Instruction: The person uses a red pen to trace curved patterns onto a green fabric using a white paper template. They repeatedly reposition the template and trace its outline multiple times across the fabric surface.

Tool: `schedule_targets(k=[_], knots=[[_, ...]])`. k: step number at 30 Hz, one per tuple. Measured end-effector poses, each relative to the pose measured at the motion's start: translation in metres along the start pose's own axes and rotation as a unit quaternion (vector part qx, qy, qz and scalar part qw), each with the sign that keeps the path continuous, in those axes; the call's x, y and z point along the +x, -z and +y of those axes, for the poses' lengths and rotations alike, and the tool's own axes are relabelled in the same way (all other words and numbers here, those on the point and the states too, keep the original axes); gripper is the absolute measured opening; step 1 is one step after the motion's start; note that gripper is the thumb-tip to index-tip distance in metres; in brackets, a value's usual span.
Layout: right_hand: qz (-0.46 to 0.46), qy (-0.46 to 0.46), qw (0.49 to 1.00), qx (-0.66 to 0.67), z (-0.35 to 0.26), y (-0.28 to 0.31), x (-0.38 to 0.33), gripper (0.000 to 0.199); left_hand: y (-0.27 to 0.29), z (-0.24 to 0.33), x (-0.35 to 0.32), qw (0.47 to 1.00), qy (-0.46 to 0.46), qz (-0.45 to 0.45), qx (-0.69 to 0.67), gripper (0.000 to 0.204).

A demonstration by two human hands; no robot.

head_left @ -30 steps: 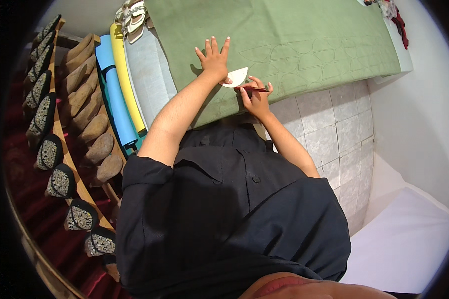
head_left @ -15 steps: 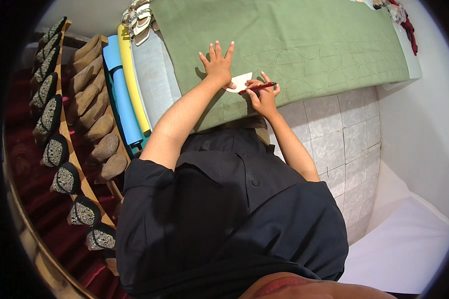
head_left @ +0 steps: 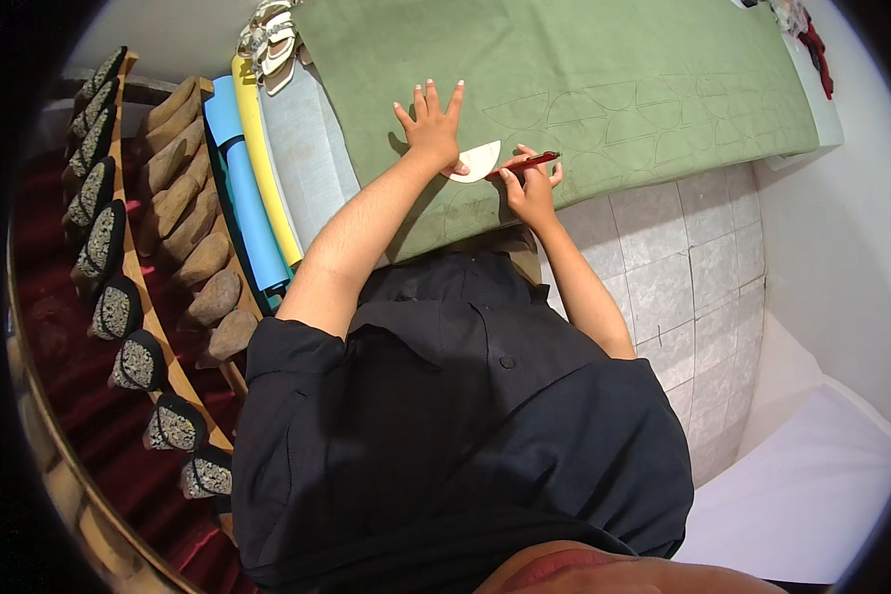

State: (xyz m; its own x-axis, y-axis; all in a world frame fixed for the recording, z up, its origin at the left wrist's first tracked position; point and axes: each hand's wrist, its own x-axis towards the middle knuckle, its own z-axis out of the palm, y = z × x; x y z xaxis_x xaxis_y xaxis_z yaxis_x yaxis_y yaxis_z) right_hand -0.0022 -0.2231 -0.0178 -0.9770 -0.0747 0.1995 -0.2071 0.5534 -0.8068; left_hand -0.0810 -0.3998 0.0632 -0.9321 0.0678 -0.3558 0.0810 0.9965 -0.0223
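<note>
Head view — left hand [head_left: 430,131] spread, right hand [head_left: 533,193] pinching red pen [head_left: 542,158] — outlines [head_left: 578,121] on green sheet [head_left: 396,49]

On the cloth [head_left: 663,49], near its front edge: template [head_left: 483,158], partly beneath the left hand [head_left: 432,134]; pen [head_left: 542,158], in the right hand [head_left: 535,193]. Left of the cloth: sandals [head_left: 279,48], rolls [head_left: 251,213] and, farther out, shoe lasts [head_left: 204,253]. Before it: tiles [head_left: 653,267]. Right of it: wall [head_left: 851,208].

There's a white half-round piece [head_left: 480,159] flat on that line-marked green sheet [head_left: 416,40], a red pen [head_left: 544,156] slanting at its right edge.
</note>
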Motion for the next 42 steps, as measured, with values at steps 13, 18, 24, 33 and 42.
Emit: schedule_targets(k=[13,18,24,33,42], knots=[[0.06,-0.047,0.997,0.011,0.007,-0.009,0.0,0.01,0.003,0.001,-0.003,1.0,0.008,-0.01,0.005,0.147],[0.072,-0.052,0.996,-0.005,0.01,-0.012,0.0,0.01,-0.005,-0.001,0.002,1.0,0.01,0.006,-0.004,0.15],[0.101,-0.056,0.993,0.005,0.005,-0.012,0.001,0.008,-0.006,-0.001,0.003,1.0,0.005,0.011,-0.011,0.15],[0.116,-0.054,0.991,-0.04,0.0,-0.014,0.003,0.01,-0.006,-0.001,0.003,1.0,0.0,0.011,-0.012,0.15],[0.129,-0.04,0.987,-0.087,0.001,-0.02,0.003,0.012,-0.005,-0.001,0.001,1.0,-0.005,0.017,-0.022,0.15]])
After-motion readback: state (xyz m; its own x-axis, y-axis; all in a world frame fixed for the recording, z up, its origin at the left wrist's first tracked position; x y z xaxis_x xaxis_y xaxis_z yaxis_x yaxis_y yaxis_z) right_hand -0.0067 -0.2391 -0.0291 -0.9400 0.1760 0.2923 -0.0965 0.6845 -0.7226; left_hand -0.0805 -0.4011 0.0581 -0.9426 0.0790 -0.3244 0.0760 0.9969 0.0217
